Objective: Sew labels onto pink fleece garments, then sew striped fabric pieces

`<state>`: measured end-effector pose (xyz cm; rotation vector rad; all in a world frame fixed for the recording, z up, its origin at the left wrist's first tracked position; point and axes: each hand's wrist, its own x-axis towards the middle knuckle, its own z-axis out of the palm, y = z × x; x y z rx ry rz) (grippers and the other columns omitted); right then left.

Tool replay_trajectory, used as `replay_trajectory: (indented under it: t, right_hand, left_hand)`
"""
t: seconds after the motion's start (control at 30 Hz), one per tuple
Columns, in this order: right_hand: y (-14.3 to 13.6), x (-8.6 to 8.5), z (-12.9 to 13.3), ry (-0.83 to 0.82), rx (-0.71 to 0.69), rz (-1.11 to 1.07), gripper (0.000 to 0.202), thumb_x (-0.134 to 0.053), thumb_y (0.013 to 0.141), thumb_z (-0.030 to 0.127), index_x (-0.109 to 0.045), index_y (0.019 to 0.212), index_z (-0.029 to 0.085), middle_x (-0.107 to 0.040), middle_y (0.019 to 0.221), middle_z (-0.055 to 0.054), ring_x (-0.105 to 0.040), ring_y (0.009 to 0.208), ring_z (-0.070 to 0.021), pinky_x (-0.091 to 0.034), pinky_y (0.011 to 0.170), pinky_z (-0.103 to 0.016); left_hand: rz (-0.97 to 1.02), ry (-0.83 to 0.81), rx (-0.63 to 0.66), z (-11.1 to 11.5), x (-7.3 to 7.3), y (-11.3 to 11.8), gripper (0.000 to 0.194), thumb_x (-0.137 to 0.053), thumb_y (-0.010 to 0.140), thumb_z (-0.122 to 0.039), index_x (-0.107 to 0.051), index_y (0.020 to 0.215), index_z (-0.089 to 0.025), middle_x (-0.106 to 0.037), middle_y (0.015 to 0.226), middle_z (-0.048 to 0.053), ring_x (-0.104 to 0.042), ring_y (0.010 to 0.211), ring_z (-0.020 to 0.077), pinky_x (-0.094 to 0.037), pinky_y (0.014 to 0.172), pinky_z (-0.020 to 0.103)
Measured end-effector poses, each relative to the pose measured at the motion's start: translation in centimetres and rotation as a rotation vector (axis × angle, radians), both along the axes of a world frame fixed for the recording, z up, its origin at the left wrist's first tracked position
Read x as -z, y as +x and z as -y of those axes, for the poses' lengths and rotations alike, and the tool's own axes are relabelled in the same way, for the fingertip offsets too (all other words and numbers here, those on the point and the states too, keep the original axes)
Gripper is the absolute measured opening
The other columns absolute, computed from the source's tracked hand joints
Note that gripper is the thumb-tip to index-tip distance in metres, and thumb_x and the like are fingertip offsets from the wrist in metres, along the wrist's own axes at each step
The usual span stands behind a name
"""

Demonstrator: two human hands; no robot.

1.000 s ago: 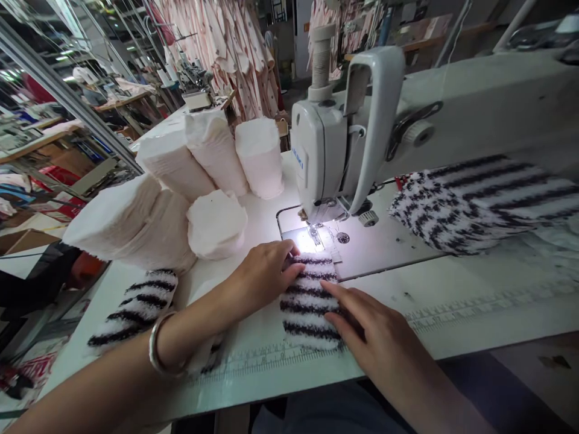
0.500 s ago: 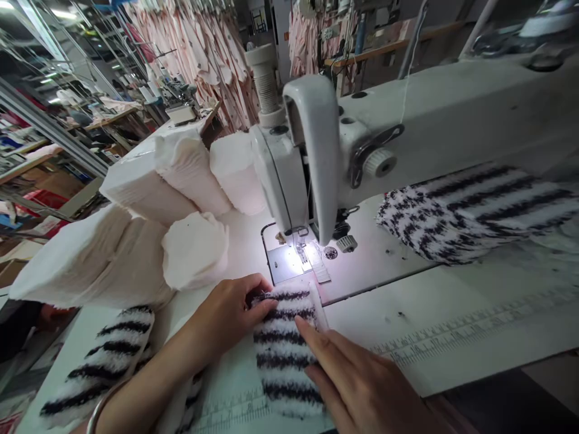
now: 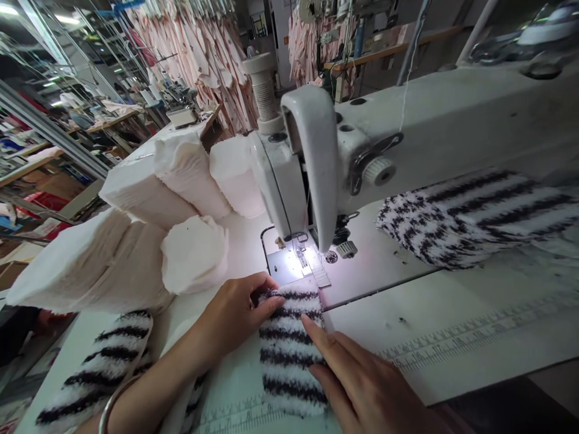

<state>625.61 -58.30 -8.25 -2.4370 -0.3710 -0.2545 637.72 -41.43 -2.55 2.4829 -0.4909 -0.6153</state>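
A fluffy black-and-white striped fabric piece [image 3: 292, 355] lies on the table just in front of the sewing machine's lit presser foot [image 3: 302, 256]. My left hand [image 3: 239, 313] pinches its upper left corner between thumb and fingers. At its right edge, my right hand [image 3: 357, 380] rests with the index fingertip on the fabric and the thumb lower down, fingers apart. The fabric's top edge reaches close to the metal needle plate [image 3: 283, 268]. Under the machine arm [image 3: 443, 120] sits a pile of similar striped fabric [image 3: 479, 217].
Stacks of white padding [image 3: 149, 193] stand at the back left, with a smaller stack [image 3: 194, 253] nearer the needle. Another striped piece [image 3: 102, 367] lies at the lower left, beside my forearm. A printed ruler [image 3: 434, 352] runs along the front edge. Pink garments [image 3: 194, 54] hang behind.
Both hands and the striped piece have shifted slightly right, and the piece's top edge is nearer the presser foot. The white strip along its right edge no longer shows. The view has tilted slightly.
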Motion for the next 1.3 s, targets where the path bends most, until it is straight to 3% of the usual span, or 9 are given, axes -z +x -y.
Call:
replay_trajectory:
  t: [0.17, 0.37, 0.47, 0.57, 0.87, 1.17, 1.23, 1.3]
  right_hand:
    - [0.3, -0.1, 0.3, 0.031, -0.007, -0.049, 0.043, -0.033, 0.091, 0.017, -0.042, 0.134, 0.012, -0.065, 0.095, -0.006, -0.065, 0.075, -0.0166, -0.056, 0.059, -0.027]
    - [1.4, -1.6, 1.9, 0.221, 0.004, -0.181, 0.036, -0.041, 0.089, 0.022, -0.058, 0.120, 0.015, -0.067, 0.103, -0.007, -0.064, 0.091, -0.0161, -0.054, 0.076, -0.025]
    - [1.8, -2.2, 2.2, 0.267, 0.031, -0.310, 0.036, -0.046, 0.086, 0.023, -0.058, 0.120, 0.018, -0.068, 0.094, -0.005, -0.065, 0.073, -0.0132, -0.052, 0.058, -0.020]
    - [2.0, -2.6, 2.0, 0.320, 0.059, -0.417, 0.036, -0.047, 0.087, 0.024, -0.058, 0.121, 0.019, -0.066, 0.080, -0.002, -0.055, 0.045, -0.0082, -0.044, 0.039, -0.018]
    - [2.1, -2.9, 1.5, 0.308, 0.099, -0.345, 0.036, -0.044, 0.088, 0.023, -0.057, 0.121, 0.016, -0.063, 0.074, -0.002, -0.050, 0.038, -0.0070, -0.045, 0.040, -0.020]
    - [1.9, -3.0, 1.4, 0.245, 0.087, -0.298, 0.036, -0.041, 0.090, 0.024, -0.057, 0.121, 0.015, -0.066, 0.083, -0.005, -0.051, 0.039, -0.0080, -0.045, 0.039, -0.022]
    - [1.8, -2.9, 1.4, 0.206, 0.090, -0.283, 0.035, -0.042, 0.090, 0.024, -0.057, 0.121, 0.015, -0.067, 0.091, -0.006, -0.058, 0.049, -0.0108, -0.049, 0.044, -0.024]
    - [1.6, -2.6, 1.4, 0.164, 0.090, -0.231, 0.034, -0.043, 0.090, 0.023, -0.057, 0.120, 0.015, -0.067, 0.101, -0.007, -0.066, 0.072, -0.0157, -0.054, 0.057, -0.026]
  left_hand:
    - [0.034, -0.013, 0.015, 0.0, 0.6, 0.1, 0.023, -0.054, 0.082, -0.042, -0.063, 0.086, -0.021, -0.060, 0.067, -0.005, -0.047, 0.059, 0.0096, -0.034, 0.056, 0.020]
    - [0.093, -0.004, 0.005, 0.2, 0.7, -0.2, 0.022, -0.055, 0.081, -0.038, -0.064, 0.086, -0.018, -0.060, 0.068, -0.003, -0.048, 0.060, 0.0100, -0.033, 0.057, 0.021]
    - [0.121, 0.009, -0.017, 0.3, 0.8, -0.3, 0.022, -0.055, 0.081, -0.038, -0.064, 0.085, -0.018, -0.059, 0.066, -0.004, -0.046, 0.058, 0.0098, -0.032, 0.056, 0.021]
    - [0.140, 0.012, -0.029, 0.2, 1.0, -0.3, 0.023, -0.055, 0.080, -0.039, -0.064, 0.085, -0.019, -0.057, 0.064, -0.004, -0.046, 0.058, 0.0099, -0.032, 0.055, 0.021]
    - [0.195, -0.008, -0.013, -0.1, 1.4, -0.3, 0.021, -0.049, 0.083, -0.036, -0.059, 0.088, -0.018, -0.060, 0.074, -0.002, -0.048, 0.064, 0.0116, -0.033, 0.060, 0.023]
    - [0.172, -0.008, -0.025, -0.1, 1.2, -0.5, 0.022, -0.049, 0.082, -0.037, -0.059, 0.088, -0.018, -0.062, 0.078, -0.001, -0.050, 0.066, 0.0129, -0.034, 0.062, 0.025]
    - [0.168, -0.014, -0.029, -0.1, 1.2, -0.5, 0.022, -0.049, 0.082, -0.037, -0.059, 0.087, -0.018, -0.063, 0.078, -0.001, -0.050, 0.066, 0.0129, -0.034, 0.062, 0.025]
    - [0.161, -0.023, -0.028, -0.1, 1.2, -0.5, 0.021, -0.049, 0.082, -0.037, -0.059, 0.086, -0.018, -0.062, 0.077, -0.002, -0.050, 0.066, 0.0128, -0.034, 0.062, 0.025]
